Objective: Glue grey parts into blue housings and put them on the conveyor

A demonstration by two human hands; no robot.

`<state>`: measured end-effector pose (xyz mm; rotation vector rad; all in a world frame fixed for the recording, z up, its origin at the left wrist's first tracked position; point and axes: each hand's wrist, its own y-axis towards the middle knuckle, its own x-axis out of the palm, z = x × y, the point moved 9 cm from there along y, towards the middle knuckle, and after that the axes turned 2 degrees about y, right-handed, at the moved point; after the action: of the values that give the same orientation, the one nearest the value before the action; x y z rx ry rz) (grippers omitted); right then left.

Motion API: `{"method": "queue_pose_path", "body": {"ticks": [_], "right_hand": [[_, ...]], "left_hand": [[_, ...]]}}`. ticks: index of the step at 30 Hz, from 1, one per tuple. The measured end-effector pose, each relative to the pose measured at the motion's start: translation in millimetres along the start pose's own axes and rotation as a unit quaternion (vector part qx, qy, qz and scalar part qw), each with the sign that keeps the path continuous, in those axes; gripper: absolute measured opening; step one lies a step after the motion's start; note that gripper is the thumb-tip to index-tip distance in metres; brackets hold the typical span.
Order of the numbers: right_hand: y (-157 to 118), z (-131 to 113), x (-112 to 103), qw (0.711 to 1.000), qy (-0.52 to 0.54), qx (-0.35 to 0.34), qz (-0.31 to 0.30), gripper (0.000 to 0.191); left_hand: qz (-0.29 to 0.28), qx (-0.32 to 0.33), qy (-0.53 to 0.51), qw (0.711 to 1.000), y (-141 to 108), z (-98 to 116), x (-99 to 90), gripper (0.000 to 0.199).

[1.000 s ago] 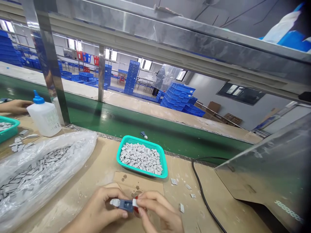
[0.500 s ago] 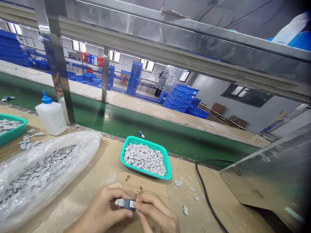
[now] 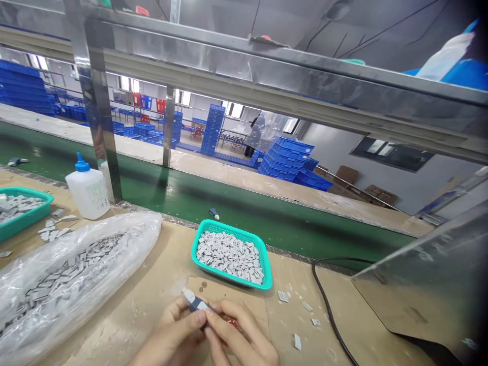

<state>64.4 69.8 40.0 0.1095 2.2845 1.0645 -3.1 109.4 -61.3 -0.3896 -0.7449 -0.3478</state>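
Elongated dark-blue-and-white plastic part (image 3: 195, 303), grasped between left hand (image 3: 176, 328) and right hand (image 3: 246, 333) above scuffed tan table (image 3: 152, 267).
Beyond: perforated teal basket (image 3: 268, 267) of whitish pieces (image 3: 229, 256); glossy green strip (image 3: 186, 193); room (image 3: 330, 134) with stacked blue crates (image 3: 285, 158).

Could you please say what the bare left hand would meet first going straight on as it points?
Probably the bare right hand, close ahead at the slim dark-blue and pale-grey part both hold, though depth is unclear.
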Motion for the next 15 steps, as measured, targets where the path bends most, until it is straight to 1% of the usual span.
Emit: {"method": "queue_pose_path", "body": {"ticks": [1,2,3,4,5,7,8,9,10,11,12,14,15], "right_hand": [[3,-1,1,1.000,0.000,-0.006,0.001,0.024],[6,0,3,1.000,0.003,-0.008,-0.002,0.024],[9,1,3,1.000,0.004,-0.009,-0.006,0.025],[11,3,0,1.000,0.003,-0.005,-0.010,0.027],[13,7,-4,1.000,-0.001,0.004,-0.012,0.030],[18,21,-19,0.999,-0.024,0.031,-0.015,0.035],[22,31,-29,0.998,-0.039,0.048,-0.018,0.033],[26,43,-38,0.996,-0.053,0.067,-0.024,0.029],[32,57,-45,0.994,-0.064,0.087,-0.032,0.023],[37,73,-51,0.991,-0.074,0.106,-0.045,0.018],[43,90,-53,0.987,-0.083,0.126,-0.063,0.016],[52,122,-47,0.976,-0.124,0.137,-0.112,0.020],[56,135,-41,0.972,-0.137,0.133,-0.133,0.022]], "left_hand": [[0.010,-0.043,-0.066,0.997,0,-10,1.3,0.029],[0.023,-0.073,-0.105,0.992,0,-16,1.7,0.033],[0.039,-0.086,-0.115,0.989,-1,-15,0.1,0.035],[0.057,-0.082,-0.102,0.990,0,-9,-3.6,0.034],[0.072,-0.066,-0.073,0.993,2,3,-8.0,0.031],[0.081,-0.020,0.018,0.996,11,37,-15.7,0.024],[0.081,0.018,0.096,0.992,19,60,-18.7,0.023],[0.082,0.065,0.187,0.977,28,84,-20.5,0.026],[0.090,0.116,0.288,0.946,38,109,-21.3,0.029],[0.107,0.171,0.396,0.896,48,134,-20.5,0.033],[0.127,0.208,0.462,0.853,61,155,-21.4,0.033],[0.162,0.238,0.535,0.794,90,185,-26.6,0.030],[0.179,0.237,0.564,0.771,106,196,-31.3,0.029]]}}
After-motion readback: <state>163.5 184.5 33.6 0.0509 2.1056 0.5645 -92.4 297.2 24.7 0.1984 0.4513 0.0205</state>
